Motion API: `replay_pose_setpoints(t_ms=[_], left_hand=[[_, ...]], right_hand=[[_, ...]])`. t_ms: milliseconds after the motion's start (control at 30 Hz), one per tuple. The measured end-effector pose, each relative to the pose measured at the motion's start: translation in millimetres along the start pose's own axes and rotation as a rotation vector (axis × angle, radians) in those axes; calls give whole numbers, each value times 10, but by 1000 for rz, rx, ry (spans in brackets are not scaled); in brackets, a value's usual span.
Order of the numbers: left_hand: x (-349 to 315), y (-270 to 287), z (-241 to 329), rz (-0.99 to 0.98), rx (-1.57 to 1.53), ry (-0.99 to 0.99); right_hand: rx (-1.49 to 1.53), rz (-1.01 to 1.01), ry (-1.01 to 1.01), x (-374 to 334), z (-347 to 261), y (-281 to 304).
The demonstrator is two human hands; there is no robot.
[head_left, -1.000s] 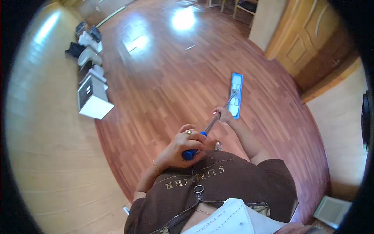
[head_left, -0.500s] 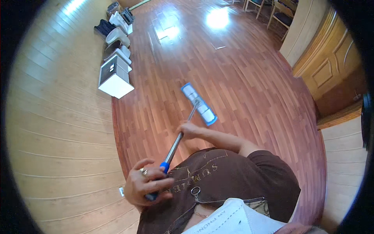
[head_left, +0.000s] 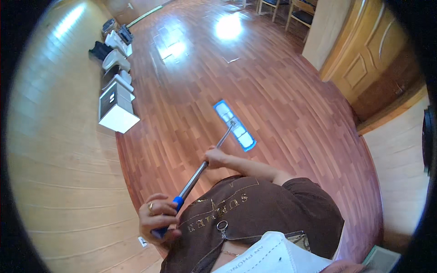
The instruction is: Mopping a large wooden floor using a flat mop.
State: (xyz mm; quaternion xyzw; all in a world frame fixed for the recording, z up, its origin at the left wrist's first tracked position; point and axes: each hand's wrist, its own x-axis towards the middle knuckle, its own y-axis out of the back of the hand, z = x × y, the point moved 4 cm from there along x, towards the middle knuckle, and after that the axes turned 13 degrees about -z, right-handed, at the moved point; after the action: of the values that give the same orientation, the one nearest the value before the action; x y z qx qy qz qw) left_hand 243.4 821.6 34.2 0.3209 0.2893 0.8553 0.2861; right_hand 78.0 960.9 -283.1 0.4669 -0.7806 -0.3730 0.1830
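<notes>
A flat mop with a blue-fringed rectangular head [head_left: 235, 126] lies on the wood-plank floor in front of me, its pole reaching back toward my body. My left hand [head_left: 157, 214], with a ring on one finger, is wrapped round the dark end of the pole by the blue collar [head_left: 178, 201]. Farther down, my right hand [head_left: 215, 158] grips the metal pole [head_left: 193, 179] in front of my brown shirt. The pole slants from lower left up toward the mop head.
Along the left wall stand a white box-like cabinet [head_left: 119, 111], a rounded white fixture [head_left: 115, 61] and other items. On the right is a wooden door [head_left: 364, 63]. Chairs [head_left: 300, 17] stand at the far right. Bright reflections show on the floor [head_left: 282, 104].
Both hands have shifted slightly left and down with the pole. The mop head stays near the same spot in view, while the room's surroundings have shifted left in the picture.
</notes>
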Motion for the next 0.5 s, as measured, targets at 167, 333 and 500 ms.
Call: replay_pose_setpoints(t_ms=[167,333,500], left_hand=[[700,-454,-495,-178,-142,25],[1395,-1138,-860,-296,-189,-137],[2066,-1902,-855,-431,-217,-337]], right_hand=[[15,255,-286,-702,1060,280],[-95,362,-566,-1688,2026,451],[-204,403,-852,-2992,2385,527]])
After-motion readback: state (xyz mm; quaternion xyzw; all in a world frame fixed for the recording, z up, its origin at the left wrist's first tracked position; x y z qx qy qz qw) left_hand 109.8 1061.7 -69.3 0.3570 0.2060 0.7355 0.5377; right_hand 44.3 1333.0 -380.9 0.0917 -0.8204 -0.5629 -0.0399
